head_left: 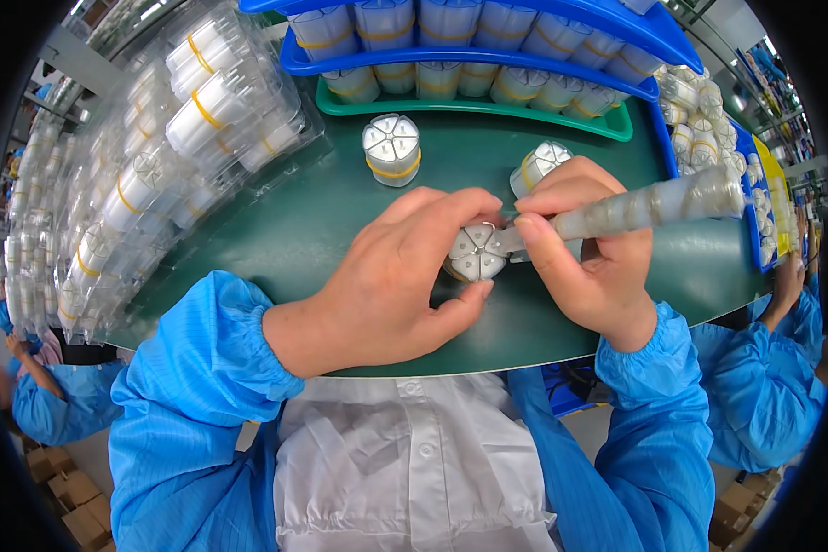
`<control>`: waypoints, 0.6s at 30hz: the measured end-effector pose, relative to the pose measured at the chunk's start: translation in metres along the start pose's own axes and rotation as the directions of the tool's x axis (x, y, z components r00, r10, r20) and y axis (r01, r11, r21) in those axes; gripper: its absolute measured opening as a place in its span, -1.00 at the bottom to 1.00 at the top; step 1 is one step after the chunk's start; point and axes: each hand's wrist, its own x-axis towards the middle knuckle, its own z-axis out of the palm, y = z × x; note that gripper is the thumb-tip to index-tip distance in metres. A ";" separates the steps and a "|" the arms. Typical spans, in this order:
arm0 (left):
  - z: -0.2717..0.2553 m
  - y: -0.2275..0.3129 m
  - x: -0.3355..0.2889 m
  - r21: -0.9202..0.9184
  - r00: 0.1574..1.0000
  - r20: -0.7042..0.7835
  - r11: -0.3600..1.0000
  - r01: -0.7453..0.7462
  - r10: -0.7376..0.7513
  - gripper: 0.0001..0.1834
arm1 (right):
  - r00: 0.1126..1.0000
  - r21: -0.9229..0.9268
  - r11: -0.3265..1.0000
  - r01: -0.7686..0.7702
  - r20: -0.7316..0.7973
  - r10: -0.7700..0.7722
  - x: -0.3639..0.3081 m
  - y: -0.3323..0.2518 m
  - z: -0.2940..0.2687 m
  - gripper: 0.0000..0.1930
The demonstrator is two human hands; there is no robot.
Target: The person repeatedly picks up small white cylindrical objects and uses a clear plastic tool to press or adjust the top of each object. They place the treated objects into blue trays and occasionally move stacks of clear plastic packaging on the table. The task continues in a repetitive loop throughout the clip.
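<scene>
My left hand (377, 285) is closed around a round bundle (477, 252) of white wedge-shaped pieces, its segmented top facing up. My right hand (598, 258) pinches a long tool (658, 204) whose thick handle is wrapped in worn, translucent tape. The tool's narrow end reaches the right edge of the bundle's top; fingers partly hide its tip, and I cannot make out its kind. A similar bundle with a yellow rubber band (392, 152) stands upright beyond my left hand. Another banded bundle (541, 166) is just behind my right fingers.
Stacked blue trays (488, 63) and a green tray (474, 109) of banded bundles line the table's far side. Clear plastic trays (290, 120) holding white rolls pile up at left. More white pieces (701, 138) fill a container at right. Blue-sleeved people (764, 386) work on both sides.
</scene>
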 end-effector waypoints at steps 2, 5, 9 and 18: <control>0.000 0.000 0.000 -0.003 1.000 -0.011 1.000 -0.004 0.004 -0.32 | 0.999 0.013 1.000 0.005 0.032 -0.005 0.000 -0.001 0.001 -0.83; -0.001 0.001 0.001 0.095 0.998 -0.017 0.994 0.063 -0.061 -0.30 | 0.996 -0.010 0.997 0.072 0.045 -0.071 0.002 0.001 0.002 -0.84; 0.000 0.006 0.002 0.150 0.990 0.004 0.979 0.136 -0.138 -0.27 | 1.000 0.006 1.000 0.001 0.002 -0.001 0.000 -0.003 0.001 -0.85; 0.003 0.003 -0.001 0.010 1.000 -0.017 1.000 0.022 -0.022 -0.24 | 0.999 0.035 0.999 -0.035 -0.013 0.036 -0.001 -0.002 -0.002 -0.85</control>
